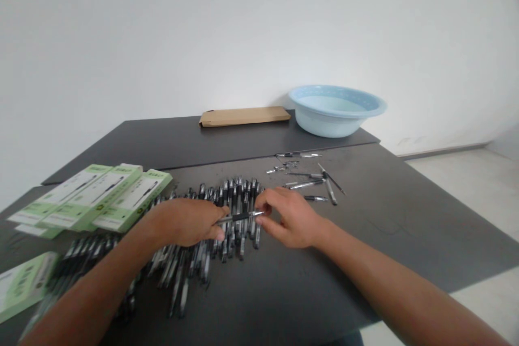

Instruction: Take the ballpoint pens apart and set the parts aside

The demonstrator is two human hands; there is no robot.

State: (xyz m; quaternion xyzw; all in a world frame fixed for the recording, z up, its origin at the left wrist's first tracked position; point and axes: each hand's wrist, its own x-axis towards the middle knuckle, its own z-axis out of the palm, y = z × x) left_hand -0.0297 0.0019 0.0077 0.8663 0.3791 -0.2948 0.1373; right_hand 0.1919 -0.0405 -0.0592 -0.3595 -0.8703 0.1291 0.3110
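No lettering can be read on the held pen [240,217] or green-and-white boxes [95,194].

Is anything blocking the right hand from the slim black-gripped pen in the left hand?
Nothing visible is: the bare right hand is at the silvery tip of the slim black-gripped pen, whose other end the bare left hand holds. The spread of clear-and-black pens lies below them, not between.

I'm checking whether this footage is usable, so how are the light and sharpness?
Head view: light soft and even; the lower-left green box and the pens beside it are blurred; the held pen and blue basin look clearer; the picture's top-right corner darkens.
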